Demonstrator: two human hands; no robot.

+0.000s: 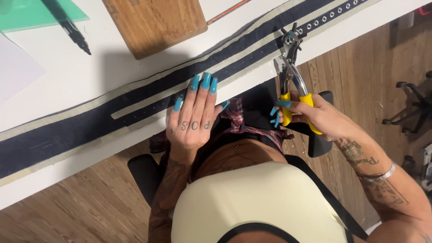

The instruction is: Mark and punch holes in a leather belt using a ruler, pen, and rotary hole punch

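— Hands first: what do we have in each?

— Our right hand is closed around the yellow grips of a punch, a plier-type tool with a rotating head. Our left hand lies flat and open, fingers spread, holding nothing, pressing on the belt.

— Where does the belt lie?

— Across the white table, running diagonally from lower left to upper right. We see 2 dark strips side by side with pale edging, and a row of metal eyelets along the upper right stretch.

— And the punch against it?

— Its head sits over the belt at the table edge, just below the eyelets. Whether it bites the strip we cannot tell.

— Anything else up there?

— A wooden board above the belt, a black marker lying partly on a green mat, and an orange pencil beside the board.
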